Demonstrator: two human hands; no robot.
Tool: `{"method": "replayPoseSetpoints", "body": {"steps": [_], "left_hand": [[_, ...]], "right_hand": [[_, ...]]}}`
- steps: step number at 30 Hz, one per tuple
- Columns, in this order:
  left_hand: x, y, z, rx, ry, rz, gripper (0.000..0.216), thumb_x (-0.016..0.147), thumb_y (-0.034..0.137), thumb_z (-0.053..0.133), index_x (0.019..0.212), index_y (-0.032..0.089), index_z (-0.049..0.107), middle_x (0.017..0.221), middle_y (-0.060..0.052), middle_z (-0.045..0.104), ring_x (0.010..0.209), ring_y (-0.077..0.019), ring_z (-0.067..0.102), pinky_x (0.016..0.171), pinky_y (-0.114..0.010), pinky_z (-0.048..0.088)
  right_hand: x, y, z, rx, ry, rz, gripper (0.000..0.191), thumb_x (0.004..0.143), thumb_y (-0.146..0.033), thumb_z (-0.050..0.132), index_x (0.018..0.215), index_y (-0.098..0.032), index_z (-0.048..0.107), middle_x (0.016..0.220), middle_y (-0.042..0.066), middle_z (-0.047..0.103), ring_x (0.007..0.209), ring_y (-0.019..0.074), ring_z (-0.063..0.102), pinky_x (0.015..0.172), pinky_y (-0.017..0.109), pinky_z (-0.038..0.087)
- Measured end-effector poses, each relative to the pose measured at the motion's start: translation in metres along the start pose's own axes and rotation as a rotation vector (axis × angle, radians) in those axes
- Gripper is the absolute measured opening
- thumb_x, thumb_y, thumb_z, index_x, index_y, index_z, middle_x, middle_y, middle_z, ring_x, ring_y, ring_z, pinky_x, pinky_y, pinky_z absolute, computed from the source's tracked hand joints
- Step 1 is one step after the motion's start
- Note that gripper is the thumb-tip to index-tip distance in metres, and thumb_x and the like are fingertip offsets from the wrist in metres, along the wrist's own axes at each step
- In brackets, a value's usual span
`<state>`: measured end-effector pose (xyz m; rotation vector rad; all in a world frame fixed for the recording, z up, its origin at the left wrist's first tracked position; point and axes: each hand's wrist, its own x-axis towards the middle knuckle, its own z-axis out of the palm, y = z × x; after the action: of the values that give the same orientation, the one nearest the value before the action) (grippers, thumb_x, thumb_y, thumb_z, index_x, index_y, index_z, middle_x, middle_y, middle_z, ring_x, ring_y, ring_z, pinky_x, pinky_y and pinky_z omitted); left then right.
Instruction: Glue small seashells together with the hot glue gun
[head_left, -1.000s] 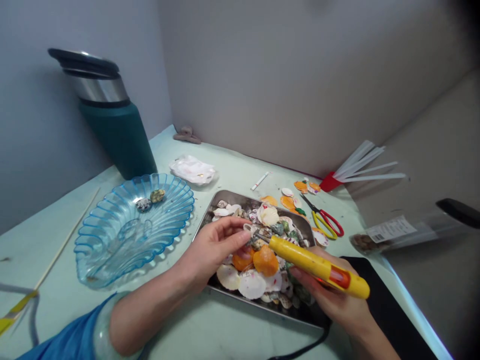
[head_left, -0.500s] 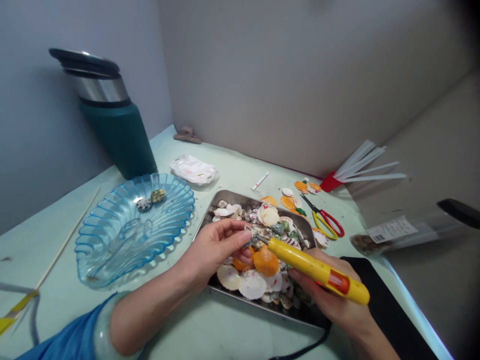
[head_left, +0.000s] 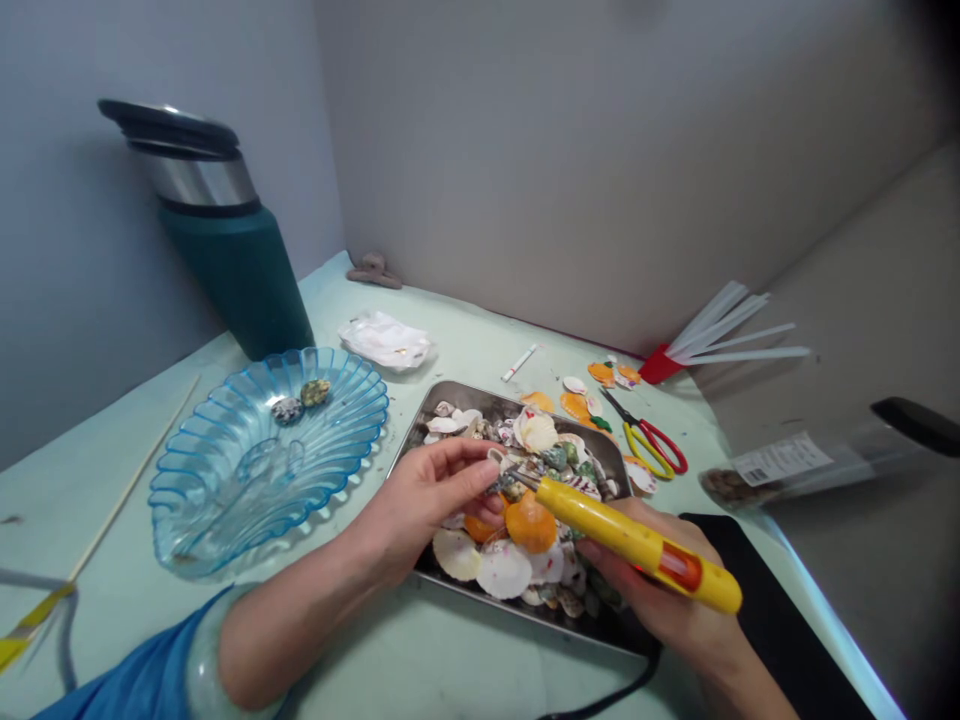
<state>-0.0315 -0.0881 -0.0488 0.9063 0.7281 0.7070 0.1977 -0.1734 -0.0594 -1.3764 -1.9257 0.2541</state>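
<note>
the left hand (head_left: 439, 492) pinches a small shell (head_left: 495, 456) over the metal tray (head_left: 480, 396), its fingertips (head_left: 486, 474) close to the nozzle (head_left: 526, 478); a slip could burn them. the right hand (head_left: 671, 612) is wrapped around the yellow glue gun (head_left: 604, 520); should the black cord (head_left: 626, 691) snag the tray, the nozzle could jerk.
</note>
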Motion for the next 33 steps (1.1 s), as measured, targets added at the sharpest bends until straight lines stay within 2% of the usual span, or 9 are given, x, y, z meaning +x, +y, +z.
{"method": "replayPoseSetpoints", "body": {"steps": [19, 27, 33], "left_hand": [[-0.0031, 0.0044, 0.0002, -0.005, 0.019, 0.014, 0.036, 0.073, 0.035, 0.075, 0.104, 0.018, 0.066, 0.096, -0.004, 0.065, 0.074, -0.0121, 0.063, 0.072, -0.026, 0.053], [-0.0061, 0.0068, 0.0011, 0.002, 0.007, 0.031, 0.033, 0.074, 0.033, 0.074, 0.104, 0.021, 0.068, 0.097, -0.003, 0.065, 0.079, -0.0131, 0.065, 0.073, -0.024, 0.052], [-0.0051, 0.0051, 0.0005, -0.001, -0.011, 0.052, 0.033, 0.074, 0.033, 0.074, 0.104, 0.021, 0.069, 0.098, -0.003, 0.065, 0.08, -0.013, 0.064, 0.073, -0.024, 0.052]], "right_hand": [[-0.0001, 0.0016, -0.0001, -0.054, 0.036, -0.011, 0.005, 0.084, -0.024, 0.065, 0.083, -0.022, 0.061, 0.068, -0.001, 0.066, 0.052, 0.0125, 0.061, 0.048, 0.025, 0.047], [0.0024, -0.0016, -0.0002, -0.057, 0.048, 0.015, 0.01, 0.085, -0.027, 0.064, 0.077, -0.022, 0.06, 0.062, -0.002, 0.064, 0.048, 0.0126, 0.06, 0.044, 0.025, 0.045], [0.0005, 0.0003, 0.0001, -0.025, 0.048, 0.013, 0.008, 0.084, -0.026, 0.066, 0.079, -0.022, 0.061, 0.063, -0.002, 0.064, 0.049, 0.0118, 0.058, 0.045, 0.024, 0.045]]}}
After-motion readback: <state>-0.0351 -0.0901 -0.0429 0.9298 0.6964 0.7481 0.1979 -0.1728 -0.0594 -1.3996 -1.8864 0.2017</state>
